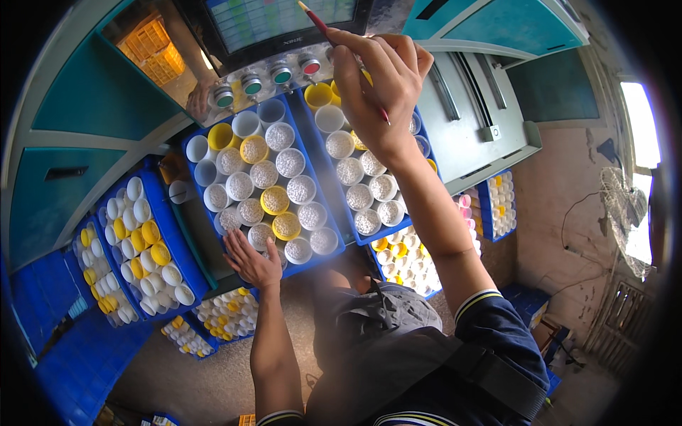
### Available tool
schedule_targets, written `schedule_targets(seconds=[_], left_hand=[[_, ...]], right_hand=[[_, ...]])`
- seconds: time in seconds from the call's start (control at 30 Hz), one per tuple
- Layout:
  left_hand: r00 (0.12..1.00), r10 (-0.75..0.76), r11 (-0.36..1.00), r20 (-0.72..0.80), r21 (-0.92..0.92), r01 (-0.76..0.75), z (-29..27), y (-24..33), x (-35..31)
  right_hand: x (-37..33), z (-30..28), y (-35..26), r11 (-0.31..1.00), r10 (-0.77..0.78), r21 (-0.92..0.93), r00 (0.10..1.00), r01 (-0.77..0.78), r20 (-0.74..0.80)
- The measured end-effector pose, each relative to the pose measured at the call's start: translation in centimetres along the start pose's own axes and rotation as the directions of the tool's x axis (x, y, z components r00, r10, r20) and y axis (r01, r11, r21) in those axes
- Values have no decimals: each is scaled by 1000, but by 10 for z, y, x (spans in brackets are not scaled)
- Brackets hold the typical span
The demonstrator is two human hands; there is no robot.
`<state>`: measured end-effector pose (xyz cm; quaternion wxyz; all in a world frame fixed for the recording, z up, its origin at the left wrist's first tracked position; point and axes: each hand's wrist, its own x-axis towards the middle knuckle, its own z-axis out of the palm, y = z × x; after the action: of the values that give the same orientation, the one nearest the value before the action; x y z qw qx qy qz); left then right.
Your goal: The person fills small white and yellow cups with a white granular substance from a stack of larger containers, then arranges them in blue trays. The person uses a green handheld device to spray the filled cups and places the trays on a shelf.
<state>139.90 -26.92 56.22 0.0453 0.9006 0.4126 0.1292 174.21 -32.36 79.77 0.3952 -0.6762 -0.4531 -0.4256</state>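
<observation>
In my raised right hand is a slim dark-red stick with a pale tip, like a brush or pencil. Its tip is in front of the lit screen; which it is, I cannot tell. My left hand lies with fingers stretched out over the near left corner of a blue tray, by the white cups. White and yellow cups fill that tray, most of them holding small white pellets. Beneath my right arm is a second blue tray with similar cups, partly hidden.
Green and red push buttons line the panel below the screen. More blue trays of cups stand at the left, and others lie lower down. A pale machine bed with rails is at the right, a fan beyond.
</observation>
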Motion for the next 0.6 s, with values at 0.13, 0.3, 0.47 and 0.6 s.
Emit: schedule_targets(seconds=[0.13,0.3,0.47,0.6], left_hand=[[1000,12,1000,-16,-11,-12,-1,0,1],[1000,4,1000,-3,3,-4,-2,1,1],[1000,4,1000,-5,2,-4,-2,0,0],[1000,0,1000,0,5,0,-1,0,0]], right_hand=[[3,5,-12,997,-32,67,999,30,29],[4,17,-24,997,-41,71,999,39,27],[2,26,-30,996,-75,49,996,72,55],[-4,20,-27,997,-43,63,999,41,27]])
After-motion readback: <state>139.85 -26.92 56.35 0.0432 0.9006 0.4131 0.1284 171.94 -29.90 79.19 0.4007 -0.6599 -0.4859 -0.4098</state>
